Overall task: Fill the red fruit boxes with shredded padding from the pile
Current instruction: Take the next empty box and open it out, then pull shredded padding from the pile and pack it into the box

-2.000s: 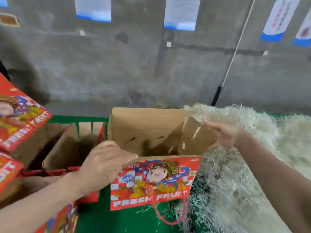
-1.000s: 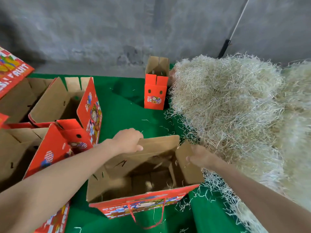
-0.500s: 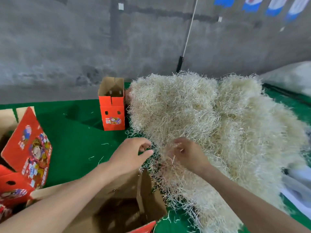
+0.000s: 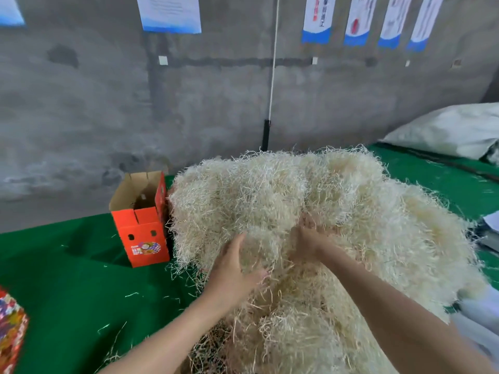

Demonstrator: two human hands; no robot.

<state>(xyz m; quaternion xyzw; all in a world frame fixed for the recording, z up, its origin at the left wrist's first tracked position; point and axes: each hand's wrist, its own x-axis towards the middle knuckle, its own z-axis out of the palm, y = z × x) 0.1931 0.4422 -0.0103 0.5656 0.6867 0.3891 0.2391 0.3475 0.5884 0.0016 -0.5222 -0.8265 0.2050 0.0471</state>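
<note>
left hand (image 4: 233, 271) and right hand (image 4: 310, 240) dig curled fingers (image 4: 258, 274) into the padding pile (image 4: 364, 211), gripping it.

L hand (image 4: 234, 269) & R hand (image 4: 307, 240) fwd, fingers (image 4: 259, 273) curled.
</note>
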